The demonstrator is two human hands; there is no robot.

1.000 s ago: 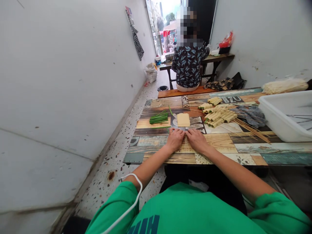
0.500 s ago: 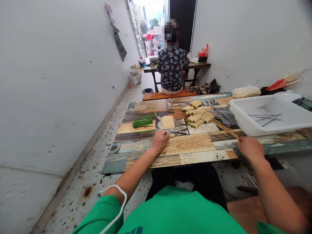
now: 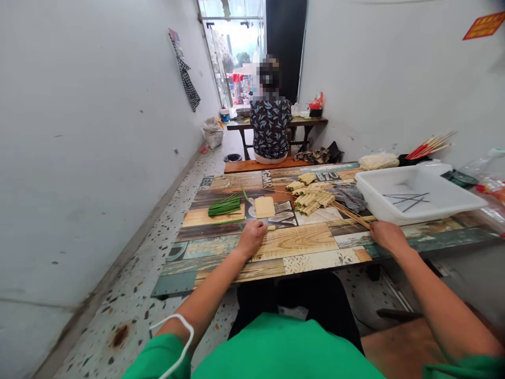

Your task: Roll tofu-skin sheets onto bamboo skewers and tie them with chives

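Note:
My left hand [image 3: 251,239] rests on the table with its fingers closed over a small pale roll [image 3: 271,228], whose end sticks out to the right. Just beyond it lies a stack of square tofu sheets [image 3: 264,207]. A bundle of green chives [image 3: 224,206] is to the left of the stack. At the right, my right hand [image 3: 389,236] is closed at the near ends of thin bamboo skewers [image 3: 352,215]; how many it grips is hidden. The skewers' far ends reach toward a pile of tofu rolls with green filling [image 3: 312,201].
Behind the skewers lie a grey cloth [image 3: 349,197] and a white plastic tub [image 3: 414,210] with dark metal sticks inside. Red-tipped sticks [image 3: 430,146] stand in a black holder at the back right. Ahead, a person [image 3: 270,129] sits on a bench, facing away.
The view has tipped up and turned slightly right, showing more of the right side. Both hands keep nearly the same places on the table, the left over the roll and the right at the skewers.

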